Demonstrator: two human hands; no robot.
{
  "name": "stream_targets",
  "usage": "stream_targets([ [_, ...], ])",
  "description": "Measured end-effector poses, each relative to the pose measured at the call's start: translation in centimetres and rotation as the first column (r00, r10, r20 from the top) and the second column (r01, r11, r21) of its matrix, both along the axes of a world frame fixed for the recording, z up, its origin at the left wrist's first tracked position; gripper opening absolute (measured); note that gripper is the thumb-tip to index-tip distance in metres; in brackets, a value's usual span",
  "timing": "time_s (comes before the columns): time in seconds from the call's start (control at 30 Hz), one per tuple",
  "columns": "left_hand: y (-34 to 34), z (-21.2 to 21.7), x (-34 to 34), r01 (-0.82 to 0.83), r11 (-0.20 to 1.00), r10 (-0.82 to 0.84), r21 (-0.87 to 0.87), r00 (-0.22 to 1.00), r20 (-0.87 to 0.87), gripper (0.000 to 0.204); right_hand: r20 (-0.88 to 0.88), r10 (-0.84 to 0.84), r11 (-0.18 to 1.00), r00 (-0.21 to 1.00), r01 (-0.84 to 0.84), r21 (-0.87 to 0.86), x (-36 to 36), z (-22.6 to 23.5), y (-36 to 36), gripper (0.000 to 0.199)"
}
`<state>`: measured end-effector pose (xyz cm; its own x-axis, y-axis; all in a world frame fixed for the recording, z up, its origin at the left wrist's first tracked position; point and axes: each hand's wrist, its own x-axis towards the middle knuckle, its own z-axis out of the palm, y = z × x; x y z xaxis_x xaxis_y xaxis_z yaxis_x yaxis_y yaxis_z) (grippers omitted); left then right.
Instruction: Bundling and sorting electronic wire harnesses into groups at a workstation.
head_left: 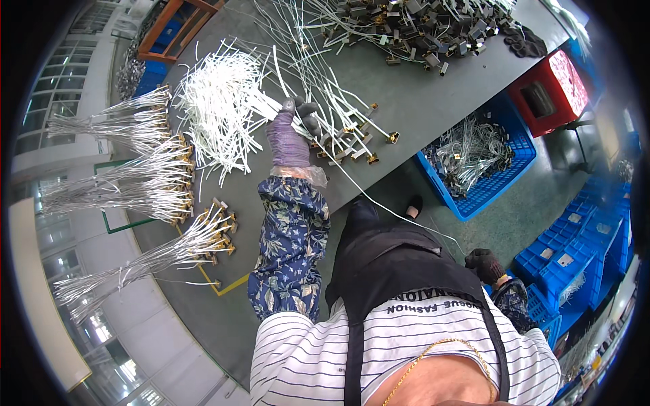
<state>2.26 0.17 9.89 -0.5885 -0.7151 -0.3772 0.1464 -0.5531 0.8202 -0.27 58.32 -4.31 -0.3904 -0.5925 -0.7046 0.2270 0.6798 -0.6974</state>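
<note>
My left hand (292,132), in a purple glove with dark fingertips, is closed over white sleeving pieces (265,105) at the table. From beside it a long thin wire (379,199), white-sleeved along part of its length, runs across my apron. Its far end reaches my right hand (485,265), in a dark glove and held low at my right side with fingers curled. Close to the left hand lie several wires with small brass-coloured metal ends (352,139). A big loose heap of white sleeves (220,101) spreads to the left of that hand.
Bundles of sleeved wires (145,179) hang over the table's left edge. Dark metal parts with wires (426,30) are heaped at the back, near a black glove (525,42). Right of the table stand a blue basket (464,210), a red box (565,95) and blue crates (569,250).
</note>
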Motion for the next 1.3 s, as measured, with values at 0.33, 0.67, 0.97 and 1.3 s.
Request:
stream_targets([
  [0.33,0.3,-3.0,1.0,0.034,0.996,-0.013,0.082,0.969,-0.247,0.028,-0.061,0.163,0.985,0.985,-0.159,0.063,1.2,0.2,0.2,0.015],
  [0.67,4.6,-2.3,-0.3,-0.026,0.989,0.044,0.146,0.992,-0.120,0.021,0.015,0.044,0.999,0.999,-0.044,-0.015,-0.1,2.1,-4.0,0.010],
  [0.97,4.3,0.4,-4.1,-0.090,0.956,0.230,0.279,0.820,-0.524,0.021,-0.165,0.229,0.898,0.959,-0.274,-0.343,-2.1,5.6,-12.1,0.012],
  [1.3,6.8,-3.2,-2.0,0.091,0.988,-0.081,0.123,0.994,-0.078,0.026,-0.020,-0.050,0.971,0.999,0.043,-0.237,-4.4,7.3,-17.7,0.017],
])
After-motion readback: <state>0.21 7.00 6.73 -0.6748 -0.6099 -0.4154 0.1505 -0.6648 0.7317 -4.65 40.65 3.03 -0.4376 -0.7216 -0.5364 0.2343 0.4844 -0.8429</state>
